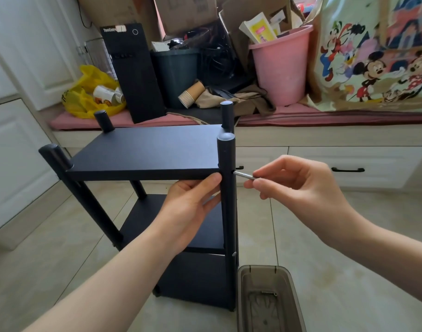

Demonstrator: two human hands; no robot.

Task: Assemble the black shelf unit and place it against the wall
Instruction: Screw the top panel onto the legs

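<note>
Your left hand (190,207) steadies the shelf unit (195,279) while your right hand (289,180) holds a metal rod (244,175) to its post (226,154).

The black shelf unit stands upright on the tiled floor (324,236), right in front of you. Your left hand grasps the front edge of the top board (145,149), thumb on the edge and fingers curled underneath, right against the front right post. Your right hand, just right of that post, pinches the thin rod between thumb and fingertips. The rod's tip meets the post at top-board height. A brown tub (243,295) sits beside the unit's base.
</note>
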